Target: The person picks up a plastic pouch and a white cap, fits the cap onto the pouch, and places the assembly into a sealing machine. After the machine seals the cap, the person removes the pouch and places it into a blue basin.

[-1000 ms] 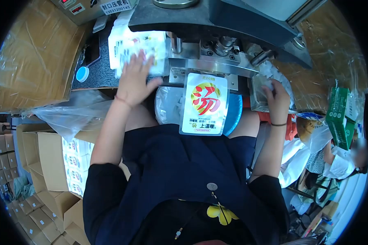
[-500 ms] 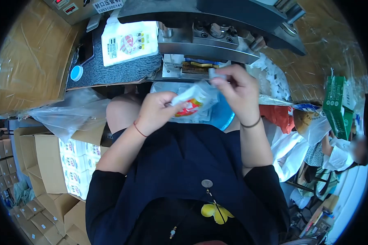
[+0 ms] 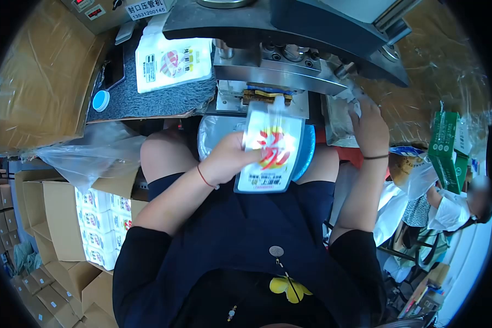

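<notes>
My left hand (image 3: 229, 158) is closed on the lower left part of a white plastic spout pouch (image 3: 270, 147) with red and yellow print. The pouch stands nearly upright over my lap, its narrow spout pointing up toward a metal press (image 3: 279, 74). To the right of the press, my right hand (image 3: 370, 131) reaches down at a clear plastic bin (image 3: 339, 123). Its fingertips are partly hidden there, so their grip cannot be made out. Behind the pouch, a blue round tub (image 3: 306, 153) lined with clear plastic sits between my knees.
Flat white pouches (image 3: 175, 63) lie on a grey mat, near a blue cap (image 3: 100, 100) and a phone (image 3: 115, 68). At left, an open carton (image 3: 63, 218) holds packed pouches. A green box (image 3: 445, 142) stands at right; another person (image 3: 448, 208) sits beyond.
My right hand has left the pouch and moved right to the bin. The pouch, tilted and blurred before, is now upright and facing up in my left hand, which has shifted right and down.
</notes>
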A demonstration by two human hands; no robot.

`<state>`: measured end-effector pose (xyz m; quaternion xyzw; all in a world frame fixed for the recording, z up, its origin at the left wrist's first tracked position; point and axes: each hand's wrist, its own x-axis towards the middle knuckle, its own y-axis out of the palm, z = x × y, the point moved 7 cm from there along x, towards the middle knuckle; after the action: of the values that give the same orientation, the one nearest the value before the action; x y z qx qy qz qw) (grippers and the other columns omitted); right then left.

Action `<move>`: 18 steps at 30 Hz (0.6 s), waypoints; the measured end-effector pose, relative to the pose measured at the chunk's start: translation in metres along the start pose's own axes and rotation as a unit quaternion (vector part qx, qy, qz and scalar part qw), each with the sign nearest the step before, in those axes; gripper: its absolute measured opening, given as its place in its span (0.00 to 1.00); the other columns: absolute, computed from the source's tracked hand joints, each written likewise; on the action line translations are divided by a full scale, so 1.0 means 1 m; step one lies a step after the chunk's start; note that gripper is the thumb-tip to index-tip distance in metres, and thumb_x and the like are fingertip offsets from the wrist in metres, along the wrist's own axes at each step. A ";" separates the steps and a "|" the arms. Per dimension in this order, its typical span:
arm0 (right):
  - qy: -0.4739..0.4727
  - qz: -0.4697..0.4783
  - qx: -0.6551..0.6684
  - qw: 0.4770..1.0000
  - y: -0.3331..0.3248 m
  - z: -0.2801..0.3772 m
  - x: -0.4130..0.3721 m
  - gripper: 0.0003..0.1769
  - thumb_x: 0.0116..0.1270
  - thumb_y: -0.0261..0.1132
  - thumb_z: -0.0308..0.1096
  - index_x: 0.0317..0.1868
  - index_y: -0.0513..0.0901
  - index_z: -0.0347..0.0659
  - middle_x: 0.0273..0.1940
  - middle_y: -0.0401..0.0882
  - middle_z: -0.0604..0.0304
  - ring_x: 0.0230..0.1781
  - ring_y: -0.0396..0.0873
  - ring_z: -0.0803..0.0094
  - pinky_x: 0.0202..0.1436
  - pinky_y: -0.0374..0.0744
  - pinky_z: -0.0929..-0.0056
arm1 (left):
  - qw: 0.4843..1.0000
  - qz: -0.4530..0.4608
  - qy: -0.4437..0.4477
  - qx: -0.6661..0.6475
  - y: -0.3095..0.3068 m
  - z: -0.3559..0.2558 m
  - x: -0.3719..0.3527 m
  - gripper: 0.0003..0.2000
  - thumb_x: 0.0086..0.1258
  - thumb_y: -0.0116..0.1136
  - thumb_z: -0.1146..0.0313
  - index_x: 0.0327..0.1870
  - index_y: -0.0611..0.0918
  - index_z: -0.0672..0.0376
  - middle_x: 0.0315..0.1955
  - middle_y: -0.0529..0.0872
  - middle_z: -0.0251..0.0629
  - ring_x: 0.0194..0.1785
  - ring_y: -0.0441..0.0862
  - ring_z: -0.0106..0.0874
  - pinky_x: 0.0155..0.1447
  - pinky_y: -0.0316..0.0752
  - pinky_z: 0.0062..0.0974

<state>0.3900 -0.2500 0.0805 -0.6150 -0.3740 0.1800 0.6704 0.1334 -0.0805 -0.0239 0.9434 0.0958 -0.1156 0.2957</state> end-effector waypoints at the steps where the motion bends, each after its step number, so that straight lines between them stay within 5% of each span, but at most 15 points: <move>1: 0.024 0.058 -0.032 0.997 0.011 -0.010 -0.001 0.16 0.70 0.65 0.38 0.54 0.82 0.42 0.46 0.82 0.44 0.47 0.83 0.43 0.49 0.81 0.50 | 1.000 -0.006 0.001 -0.027 -0.004 -0.006 0.005 0.14 0.72 0.64 0.77 0.57 0.83 0.67 0.51 0.89 0.40 0.50 0.87 0.25 0.57 0.82 0.28; 6: -0.017 0.042 0.001 0.999 0.037 -0.002 0.002 0.14 0.67 0.67 0.38 0.49 0.83 0.41 0.44 0.82 0.47 0.43 0.83 0.44 0.45 0.80 0.50 | 0.999 -0.032 0.022 -0.036 -0.015 -0.027 0.017 0.15 0.73 0.63 0.75 0.59 0.79 0.66 0.46 0.89 0.40 0.48 0.87 0.26 0.54 0.83 0.29; 7: -0.017 0.035 0.025 0.999 0.037 -0.002 0.001 0.13 0.67 0.68 0.37 0.48 0.83 0.41 0.44 0.82 0.47 0.43 0.83 0.45 0.44 0.80 0.50 | 0.964 -0.132 0.138 0.183 -0.043 -0.038 0.018 0.16 0.73 0.63 0.75 0.59 0.77 0.66 0.44 0.87 0.39 0.45 0.85 0.26 0.52 0.82 0.28; 8: -0.017 0.025 0.043 0.999 0.035 -0.004 0.001 0.12 0.66 0.68 0.36 0.47 0.83 0.40 0.45 0.82 0.48 0.43 0.82 0.45 0.45 0.80 0.50 | 0.860 -0.223 0.246 0.388 -0.067 -0.054 0.013 0.16 0.74 0.62 0.74 0.59 0.75 0.65 0.41 0.85 0.37 0.42 0.84 0.26 0.50 0.82 0.27; 9: -0.017 0.017 0.062 0.998 0.034 -0.006 -0.001 0.11 0.65 0.69 0.34 0.46 0.84 0.39 0.46 0.82 0.48 0.44 0.82 0.45 0.45 0.80 0.50 | 0.877 -0.268 0.279 0.286 -0.080 -0.079 0.008 0.15 0.75 0.60 0.72 0.57 0.71 0.64 0.39 0.81 0.35 0.38 0.80 0.24 0.46 0.81 0.25; 10: -0.017 0.009 0.081 0.997 0.032 -0.007 -0.004 0.10 0.64 0.69 0.32 0.45 0.84 0.39 0.46 0.82 0.48 0.44 0.82 0.45 0.46 0.80 0.50 | 0.830 -0.338 0.289 0.337 -0.096 -0.111 -0.007 0.22 0.75 0.60 0.68 0.62 0.69 0.70 0.52 0.81 0.52 0.52 0.84 0.35 0.56 0.78 0.33; 11: -0.028 0.007 0.095 0.995 0.029 -0.007 -0.006 0.11 0.63 0.69 0.30 0.45 0.84 0.38 0.47 0.82 0.48 0.45 0.82 0.45 0.47 0.80 0.51 | 0.629 -0.380 0.410 0.540 -0.093 -0.148 -0.020 0.26 0.76 0.58 0.68 0.70 0.66 0.71 0.64 0.74 0.62 0.67 0.76 0.46 0.67 0.72 0.40; 12: -0.040 0.002 0.110 0.993 0.025 -0.008 -0.007 0.11 0.63 0.69 0.27 0.46 0.84 0.37 0.48 0.82 0.48 0.45 0.83 0.45 0.47 0.81 0.52 | 0.549 -0.364 0.367 0.657 -0.104 -0.162 -0.018 0.31 0.77 0.56 0.63 0.76 0.63 0.67 0.72 0.67 0.63 0.76 0.65 0.53 0.76 0.61 0.48; 13: -0.054 -0.003 0.126 0.991 0.022 -0.007 -0.008 0.12 0.62 0.69 0.25 0.46 0.84 0.37 0.50 0.82 0.48 0.45 0.83 0.46 0.48 0.81 0.53 | 0.523 -0.362 0.244 0.732 -0.142 -0.150 -0.006 0.31 0.77 0.55 0.57 0.77 0.65 0.58 0.76 0.65 0.54 0.78 0.63 0.53 0.77 0.59 0.54; 15: -0.091 -0.037 0.160 0.982 0.016 -0.008 -0.012 0.14 0.60 0.69 0.22 0.48 0.84 0.36 0.50 0.83 0.49 0.45 0.83 0.49 0.48 0.81 0.57 | 0.455 -0.299 0.214 0.811 -0.137 -0.130 -0.017 0.31 0.76 0.55 0.53 0.78 0.67 0.52 0.77 0.65 0.50 0.79 0.62 0.51 0.77 0.57 0.58; 17: -0.085 -0.068 0.189 0.976 0.009 -0.010 -0.019 0.15 0.60 0.69 0.20 0.49 0.85 0.35 0.50 0.83 0.50 0.43 0.83 0.52 0.48 0.82 0.61 | 0.472 -0.224 0.204 0.828 -0.103 -0.112 -0.037 0.28 0.75 0.58 0.58 0.75 0.70 0.52 0.76 0.67 0.50 0.77 0.66 0.52 0.74 0.64 0.50; 18: -0.066 -0.083 0.202 0.974 0.002 -0.010 -0.021 0.15 0.60 0.69 0.20 0.49 0.85 0.35 0.49 0.83 0.50 0.41 0.83 0.54 0.47 0.82 0.63 | 0.494 -0.200 0.222 0.817 -0.088 -0.109 -0.047 0.26 0.74 0.59 0.63 0.72 0.74 0.56 0.70 0.76 0.50 0.71 0.73 0.53 0.71 0.69 0.49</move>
<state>0.3838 -0.2715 0.0727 -0.4202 -0.4229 0.2364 0.7673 0.0842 0.0486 0.0284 0.7138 0.2076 0.0146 -0.6688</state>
